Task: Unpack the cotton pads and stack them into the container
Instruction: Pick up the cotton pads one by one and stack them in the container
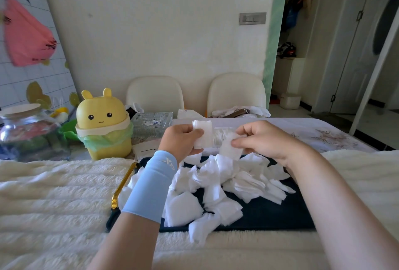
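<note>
My left hand [181, 139] grips a small upright stack of white cotton pads [203, 133] above the far edge of a dark tray [269, 213]. My right hand [259, 138] pinches a single cotton pad [230, 148] just to the right of that stack. Several loose white pads [216, 185] lie heaped on the tray below both hands. Behind the hands stands a clear plastic container [220, 138], mostly hidden by them.
A yellow bunny-shaped bin [103, 125] with a green liner stands at the left, a glass jar [28, 133] further left, a clear glass dish [151, 125] behind. The tray has a gold handle [124, 181]. Two cream chairs [236, 92] stand beyond the table.
</note>
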Available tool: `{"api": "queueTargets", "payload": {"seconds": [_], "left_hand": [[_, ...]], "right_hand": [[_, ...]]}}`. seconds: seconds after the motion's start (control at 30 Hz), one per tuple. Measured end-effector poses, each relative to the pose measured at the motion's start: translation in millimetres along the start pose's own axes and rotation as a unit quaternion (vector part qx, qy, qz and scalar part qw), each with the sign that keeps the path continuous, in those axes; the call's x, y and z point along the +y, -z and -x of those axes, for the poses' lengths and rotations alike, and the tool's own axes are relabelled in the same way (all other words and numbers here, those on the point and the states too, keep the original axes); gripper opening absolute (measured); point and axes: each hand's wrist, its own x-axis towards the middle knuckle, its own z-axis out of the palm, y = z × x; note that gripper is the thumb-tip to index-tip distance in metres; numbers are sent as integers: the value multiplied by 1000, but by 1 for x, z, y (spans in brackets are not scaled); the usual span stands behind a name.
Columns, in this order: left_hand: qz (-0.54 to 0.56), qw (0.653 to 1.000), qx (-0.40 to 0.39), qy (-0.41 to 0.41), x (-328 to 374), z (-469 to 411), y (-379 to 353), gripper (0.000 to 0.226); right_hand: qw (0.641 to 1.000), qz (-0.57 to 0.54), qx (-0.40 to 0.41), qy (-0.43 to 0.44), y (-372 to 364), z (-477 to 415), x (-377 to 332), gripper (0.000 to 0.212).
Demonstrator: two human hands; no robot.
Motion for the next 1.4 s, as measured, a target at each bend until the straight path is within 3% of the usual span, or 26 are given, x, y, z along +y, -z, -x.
{"api": "queueTargets", "payload": {"seconds": [0.23,0.53,0.8,0.97,1.03,1.1,1.17,1.23,1.3,1.4], "left_hand": [[100,990,-82,48,3,9,-11,15],[142,974,-164,61,8,15,-13,27],[129,969,-207,39,11,17,-12,37],[90,975,-202,9,6,15,-6,31],[75,981,-178,20,5,12,-4,29],[75,987,-142,31,2,9,-2,25],[75,991,-109,35,0,6,0,19],[96,990,-96,45,0,4,1,15],[137,984,-92,63,1,4,0,19],[163,981,-74,79,0,1,0,28]], "right_hand": [[983,-175,2,58,-6,4,-12,30],[991,-10,94,92,-19,2,-21,48],[986,-6,140,90,-25,-1,-20,41],[988,-122,95,10,-20,-1,-13,24],[988,-87,128,-9,-18,-4,-8,20],[987,33,159,-9,-18,-7,0,36],[966,217,131,-43,-22,-8,4,52],[936,334,73,-82,-30,-6,6,55],[944,320,25,-77,-34,-9,7,40],[981,190,20,-37,-31,-8,4,18]]}}
